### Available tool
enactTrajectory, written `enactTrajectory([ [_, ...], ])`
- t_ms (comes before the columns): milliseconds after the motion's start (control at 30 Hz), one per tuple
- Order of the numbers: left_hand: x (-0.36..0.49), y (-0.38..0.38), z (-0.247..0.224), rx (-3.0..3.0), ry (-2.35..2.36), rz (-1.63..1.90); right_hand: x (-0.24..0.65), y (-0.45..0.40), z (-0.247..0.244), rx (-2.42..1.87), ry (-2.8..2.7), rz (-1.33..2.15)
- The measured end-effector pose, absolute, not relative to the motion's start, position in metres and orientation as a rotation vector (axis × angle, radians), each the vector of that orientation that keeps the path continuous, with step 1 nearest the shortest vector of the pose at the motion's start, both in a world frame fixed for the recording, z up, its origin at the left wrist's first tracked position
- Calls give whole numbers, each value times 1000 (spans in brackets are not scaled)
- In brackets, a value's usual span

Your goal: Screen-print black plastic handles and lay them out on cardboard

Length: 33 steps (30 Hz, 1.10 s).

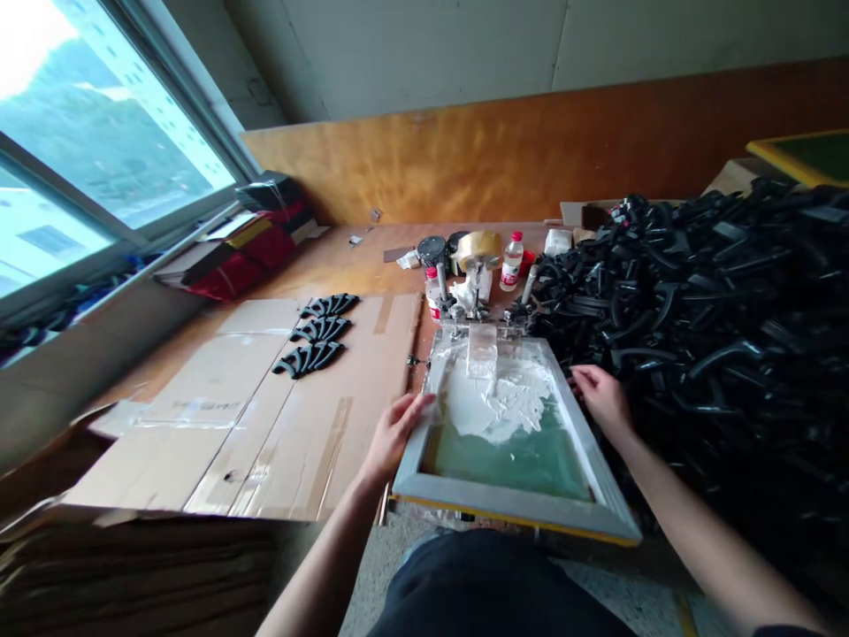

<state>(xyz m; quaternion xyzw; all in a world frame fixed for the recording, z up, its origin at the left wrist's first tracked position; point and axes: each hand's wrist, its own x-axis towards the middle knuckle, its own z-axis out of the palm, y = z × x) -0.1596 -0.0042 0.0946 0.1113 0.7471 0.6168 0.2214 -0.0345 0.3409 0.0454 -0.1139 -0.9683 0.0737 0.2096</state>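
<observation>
A screen printing frame [510, 488] with grey rails lies in front of me, its green mesh partly covered by thick white ink [510, 402]. My left hand [398, 429] is closed at the frame's left rail, fingertips against the edge. Just outside the right rail, beside a pile of black curved plastic parts [690, 310], is my right hand [600, 398]. Its thumb and fingers are drawn together; anything between them is too small to make out. A clear block-like squeegee [483, 349] sits at the frame's far end, below a metal clamp mechanism [474, 310].
Flattened cardboard [265, 416] covers the table at left, with three short rows of black parts [315, 332] on it. Behind the frame stand a tape roll [478, 248], a red-capped bottle [511, 261] and a dark tin [432, 252]. Red and black boxes [245, 252] lie by the window.
</observation>
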Motion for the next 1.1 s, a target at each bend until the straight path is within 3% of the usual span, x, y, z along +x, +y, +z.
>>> enactTrajectory([
  [133, -143, -14, 31, 211, 2086, 1551, -80, 312, 61, -310, -2497, 590],
  [333, -145, -10, -18, 233, 2212, 1401, -131, 235, 61, -61, -2892, 383],
  [533, -147, -12, -18, 265, 2190, 1392, -82, 216, 52, 375, -3022, 209],
  [700, -147, -13, -19, 266, 2207, 1383, -55, 217, 58, 814, -2946, 298],
  [867, -149, -15, -18, 284, 2208, 1363, -61, 215, 50, 524, -2928, 335],
  [1100, -148, -15, -9, 260, 2176, 1394, -56, 210, 45, 491, -2889, 468],
])
